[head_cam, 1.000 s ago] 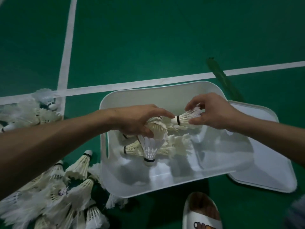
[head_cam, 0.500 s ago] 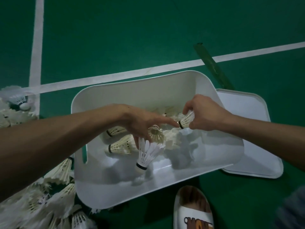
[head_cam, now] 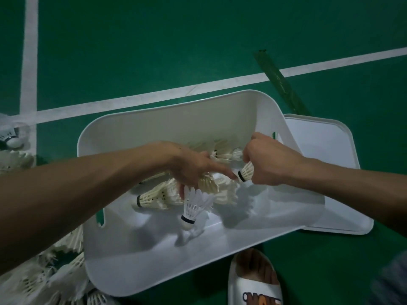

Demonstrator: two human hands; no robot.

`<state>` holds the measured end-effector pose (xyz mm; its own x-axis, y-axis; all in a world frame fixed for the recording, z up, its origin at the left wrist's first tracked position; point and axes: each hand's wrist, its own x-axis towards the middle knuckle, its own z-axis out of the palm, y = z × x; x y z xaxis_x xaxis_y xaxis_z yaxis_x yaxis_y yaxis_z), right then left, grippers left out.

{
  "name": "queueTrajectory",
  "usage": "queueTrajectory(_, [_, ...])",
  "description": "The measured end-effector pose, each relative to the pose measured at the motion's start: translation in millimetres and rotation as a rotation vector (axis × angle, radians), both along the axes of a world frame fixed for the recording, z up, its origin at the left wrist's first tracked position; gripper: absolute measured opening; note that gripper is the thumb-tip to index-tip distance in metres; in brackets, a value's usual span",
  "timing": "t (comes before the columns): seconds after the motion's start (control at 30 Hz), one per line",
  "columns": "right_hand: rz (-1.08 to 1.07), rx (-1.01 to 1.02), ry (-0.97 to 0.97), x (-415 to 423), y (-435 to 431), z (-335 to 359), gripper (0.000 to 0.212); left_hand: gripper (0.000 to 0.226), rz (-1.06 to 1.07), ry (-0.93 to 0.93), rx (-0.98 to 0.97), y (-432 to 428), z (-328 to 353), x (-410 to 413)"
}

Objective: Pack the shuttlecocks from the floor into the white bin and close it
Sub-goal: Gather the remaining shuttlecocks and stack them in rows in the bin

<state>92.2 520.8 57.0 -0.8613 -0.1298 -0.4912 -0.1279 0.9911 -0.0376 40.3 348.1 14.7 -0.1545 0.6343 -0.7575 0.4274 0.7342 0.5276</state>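
The white bin [head_cam: 154, 267] sits open on the green floor with several shuttlecocks [head_cam: 154, 195] lying inside it. My left hand [head_cam: 191, 167] reaches into the bin. Its fingers pinch the feathers of a white shuttlecock [head_cam: 193, 208], which hangs cork down above the bin floor, and the index finger points right. My right hand [head_cam: 271, 160] is curled round another shuttlecock [head_cam: 246, 171], cork end toward the left hand. The bin's lid [head_cam: 326, 150] lies flat on the floor at the bin's right side.
A heap of loose shuttlecocks [head_cam: 44, 280] lies on the floor left of the bin, with more [head_cam: 12, 139] at the far left. A white sandal [head_cam: 253, 282] is by the bin's near edge. White court lines and a dark green strip [head_cam: 279, 82] cross the floor behind.
Both hands have sunk lower into the bin and come closer together, each still holding its shuttlecock. The view has shifted, so the bin appears nearer and more central.
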Motion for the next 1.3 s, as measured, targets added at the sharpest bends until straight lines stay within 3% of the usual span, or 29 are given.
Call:
queueTrajectory(0.2, [-0.106,-0.046,0.0,-8,4,4,0.036,0.089,0.055,-0.013,-0.06,12,2,2])
queueTrajectory(0.37, [-0.073,-0.025,0.023,-8,5,-3,0.03,0.094,0.042,0.04,-0.134,24,5,7])
queueTrajectory(0.67, [-0.045,-0.03,0.03,-4,5,-4,0.024,0.083,0.035,0.118,-0.143,20,9,2])
queueTrajectory(1.03, [-0.035,-0.024,-0.04,0,2,-5,0.03,0.082,0.052,0.17,-0.151,22,8,5])
queueTrajectory(1.17, [-0.223,-0.179,-0.142,0,5,-23,0.04,0.08,0.061,0.18,-0.137,19,4,5])
queueTrajectory(1.3, [-0.664,-0.583,-0.234,-1,3,-37,0.034,0.076,0.044,0.211,-0.106,13,-3,2])
